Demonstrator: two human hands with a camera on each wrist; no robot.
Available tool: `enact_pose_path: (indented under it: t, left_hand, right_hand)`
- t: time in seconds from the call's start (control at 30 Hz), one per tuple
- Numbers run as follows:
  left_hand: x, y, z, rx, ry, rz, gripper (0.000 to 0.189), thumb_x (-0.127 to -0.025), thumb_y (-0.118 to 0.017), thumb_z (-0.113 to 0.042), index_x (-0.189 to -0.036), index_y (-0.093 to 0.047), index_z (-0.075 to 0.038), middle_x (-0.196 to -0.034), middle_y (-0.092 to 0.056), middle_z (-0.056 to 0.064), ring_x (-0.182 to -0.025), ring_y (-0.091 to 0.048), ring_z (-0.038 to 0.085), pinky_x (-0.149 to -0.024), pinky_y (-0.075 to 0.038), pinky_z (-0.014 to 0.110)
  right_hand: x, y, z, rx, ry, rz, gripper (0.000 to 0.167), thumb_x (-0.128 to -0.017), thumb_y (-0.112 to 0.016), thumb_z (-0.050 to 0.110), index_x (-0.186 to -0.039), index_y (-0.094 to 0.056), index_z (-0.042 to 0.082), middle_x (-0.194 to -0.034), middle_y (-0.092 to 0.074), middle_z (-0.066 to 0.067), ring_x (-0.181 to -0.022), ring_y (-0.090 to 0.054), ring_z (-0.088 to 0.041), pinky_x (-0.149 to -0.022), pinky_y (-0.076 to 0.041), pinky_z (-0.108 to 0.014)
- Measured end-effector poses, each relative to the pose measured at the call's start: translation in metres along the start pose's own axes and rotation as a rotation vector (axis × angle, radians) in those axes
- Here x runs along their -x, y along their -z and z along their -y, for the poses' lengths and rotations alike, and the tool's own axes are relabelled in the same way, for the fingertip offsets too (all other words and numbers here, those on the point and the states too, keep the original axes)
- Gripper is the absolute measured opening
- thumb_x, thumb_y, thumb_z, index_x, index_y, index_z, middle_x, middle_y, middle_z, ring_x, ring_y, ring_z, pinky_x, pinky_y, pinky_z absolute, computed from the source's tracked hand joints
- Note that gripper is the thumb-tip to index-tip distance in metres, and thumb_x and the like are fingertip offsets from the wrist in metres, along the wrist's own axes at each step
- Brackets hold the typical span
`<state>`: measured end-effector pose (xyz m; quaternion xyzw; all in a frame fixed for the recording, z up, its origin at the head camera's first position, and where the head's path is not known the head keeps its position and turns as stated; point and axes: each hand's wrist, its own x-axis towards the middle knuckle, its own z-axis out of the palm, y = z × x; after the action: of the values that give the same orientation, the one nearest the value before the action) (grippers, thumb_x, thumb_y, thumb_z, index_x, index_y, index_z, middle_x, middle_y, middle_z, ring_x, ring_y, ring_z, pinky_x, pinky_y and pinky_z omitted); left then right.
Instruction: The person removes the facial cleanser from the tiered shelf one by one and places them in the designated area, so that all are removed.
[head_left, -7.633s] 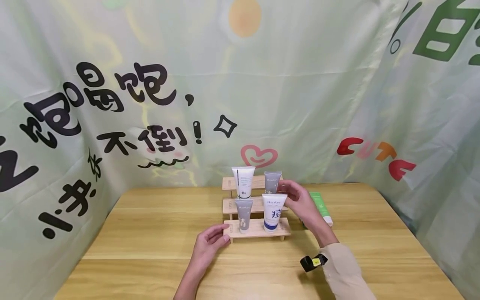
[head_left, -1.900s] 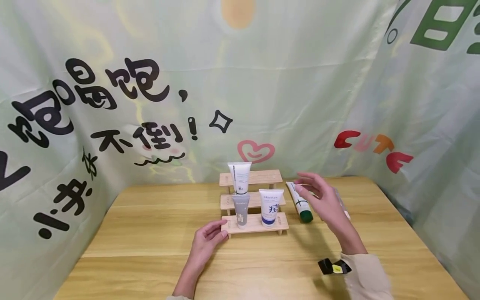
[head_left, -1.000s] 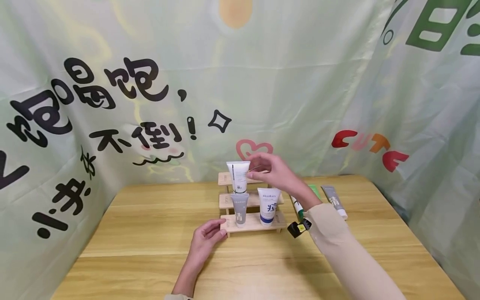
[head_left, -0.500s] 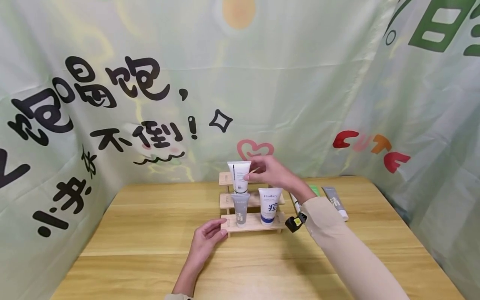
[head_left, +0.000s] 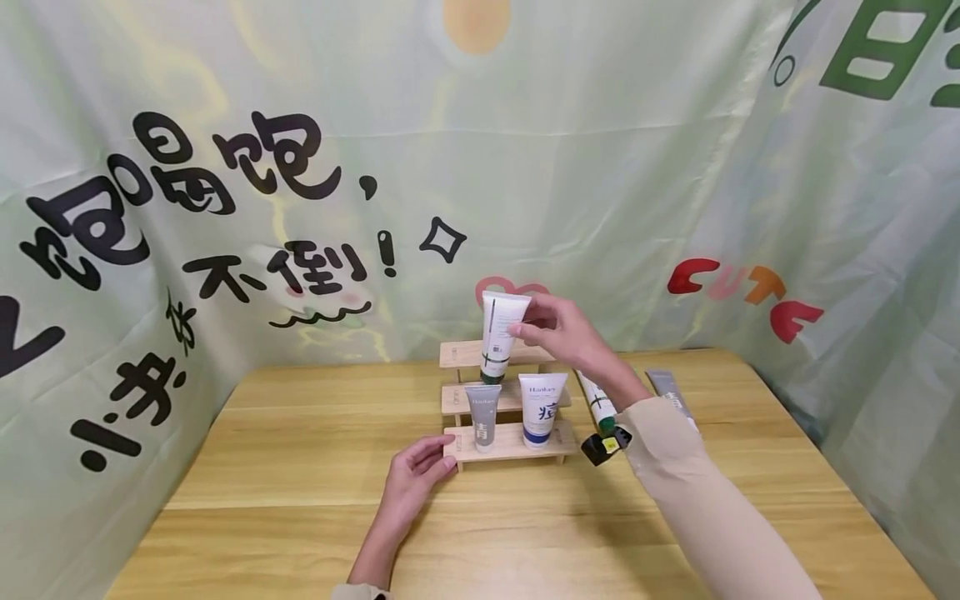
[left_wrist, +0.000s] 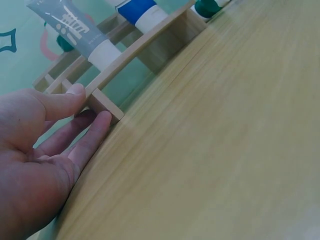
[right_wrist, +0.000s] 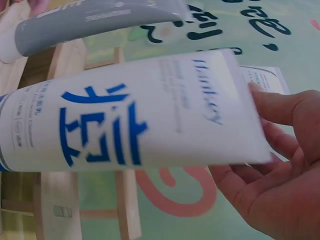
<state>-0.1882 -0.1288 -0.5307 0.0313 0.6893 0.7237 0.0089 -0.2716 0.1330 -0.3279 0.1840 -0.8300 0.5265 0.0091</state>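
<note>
Lower centre of frame: left hand (head_left: 408,483) grips left end of the wooden stand (head_left: 512,437), thumb on top, fingertip on the leg. Bottom step, centre: small gray tube (head_left: 483,417) standing left, white-and-blue tube (head_left: 542,408) standing right, both caps down. Right of stand, on the table (head_left: 300,500): green-capped tube (head_left: 598,402) lying, partly behind the right wrist; flat gray tube (head_left: 667,390) farther right. Centre, beyond the front pair: right hand (head_left: 558,329) pinches white tube (head_left: 501,333), green cap down, slightly tilted; cap contact unclear. Backmost: printed cloth (head_left: 600,167).
</note>
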Motion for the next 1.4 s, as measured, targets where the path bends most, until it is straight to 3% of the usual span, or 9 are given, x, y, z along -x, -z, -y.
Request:
enact_pose_path:
  t: [0.17, 0.37, 0.6, 0.77, 0.93, 1.07, 1.2, 1.4]
  left_hand:
    - [0.0, 0.001, 0.0, 0.007, -0.002, 0.006, 0.035, -0.091, -0.074, 0.003, -0.125, -0.068, 0.003, -0.135, -0.061, 0.021, -0.115, -0.064, 0.031, -0.094, -0.062, 0.03]
    - [0.0, 0.0, 0.0, 0.053, 0.002, 0.017, 0.036, -0.09, -0.074, 0.004, -0.125, -0.067, 0.006, -0.135, -0.06, 0.024, -0.117, -0.063, 0.034, -0.095, -0.061, 0.031]
    - [0.001, 0.0, 0.0, 0.073, 0.004, 0.018, 0.035, -0.091, -0.074, 0.004, -0.125, -0.066, 0.008, -0.133, -0.061, 0.027, -0.115, -0.065, 0.035, -0.093, -0.062, 0.034]
    - [0.001, 0.0, 0.001, 0.07, 0.002, 0.021, 0.036, -0.091, -0.075, 0.003, -0.125, -0.066, 0.007, -0.134, -0.06, 0.026, -0.115, -0.065, 0.034, -0.094, -0.062, 0.033]
    - [0.001, 0.001, 0.0, 0.077, 0.002, 0.027, 0.036, -0.091, -0.074, 0.003, -0.126, -0.066, 0.008, -0.133, -0.06, 0.026, -0.113, -0.065, 0.032, -0.094, -0.062, 0.034]
    - [0.001, 0.0, 0.0, 0.074, 0.006, 0.027, 0.036, -0.091, -0.074, 0.003, -0.125, -0.066, 0.008, -0.133, -0.06, 0.026, -0.113, -0.065, 0.032, -0.094, -0.062, 0.034]
    - [0.001, 0.0, -0.001, 0.063, 0.013, 0.022, 0.034, -0.092, -0.073, 0.003, -0.125, -0.066, 0.007, -0.135, -0.06, 0.025, -0.115, -0.065, 0.033, -0.094, -0.062, 0.033]
    - [0.002, 0.001, -0.002, 0.065, 0.014, 0.019, 0.034, -0.092, -0.073, 0.003, -0.126, -0.066, 0.007, -0.135, -0.059, 0.025, -0.115, -0.064, 0.033, -0.094, -0.062, 0.033]
  right_hand:
    - [0.006, 0.014, -0.005, -0.087, 0.04, -0.087, 0.036, -0.1, -0.069, 0.013, -0.132, -0.06, -0.002, -0.125, -0.068, -0.02, -0.108, -0.065, -0.032, -0.092, -0.062, -0.05]
    - [0.017, 0.033, -0.013, -0.133, 0.039, -0.165, 0.039, -0.104, -0.064, 0.016, -0.137, -0.054, -0.001, -0.134, -0.063, -0.021, -0.119, -0.061, -0.031, -0.097, -0.061, -0.046]
    - [0.034, 0.052, -0.023, -0.168, -0.056, -0.183, 0.046, -0.108, -0.054, 0.026, -0.146, -0.041, 0.003, -0.144, -0.054, -0.023, -0.129, -0.052, -0.036, -0.109, -0.051, -0.057]
    - [0.052, 0.058, -0.031, -0.166, -0.123, -0.184, 0.052, -0.109, -0.049, 0.035, -0.15, -0.035, 0.006, -0.147, -0.05, -0.025, -0.128, -0.05, -0.041, -0.107, -0.05, -0.062]
    - [0.068, 0.058, -0.045, -0.113, -0.158, -0.211, 0.054, -0.109, -0.049, 0.041, -0.147, -0.039, 0.004, -0.141, -0.055, -0.025, -0.116, -0.057, -0.034, -0.096, -0.06, -0.042]
    - [0.079, 0.056, -0.055, -0.084, -0.165, -0.274, 0.053, -0.108, -0.049, 0.043, -0.144, -0.044, 0.004, -0.121, -0.064, -0.02, -0.096, -0.064, -0.02, -0.078, -0.06, -0.026]
    - [0.091, 0.054, -0.064, -0.072, -0.194, -0.298, 0.055, -0.108, -0.049, 0.044, -0.147, -0.043, 0.006, -0.107, -0.066, -0.02, -0.08, -0.067, -0.016, -0.062, -0.063, -0.033]
    - [0.106, 0.051, -0.078, -0.071, -0.284, -0.257, 0.057, -0.11, -0.044, 0.042, -0.155, -0.036, 0.007, -0.12, -0.059, -0.032, -0.078, -0.066, -0.02, -0.058, -0.063, -0.038]
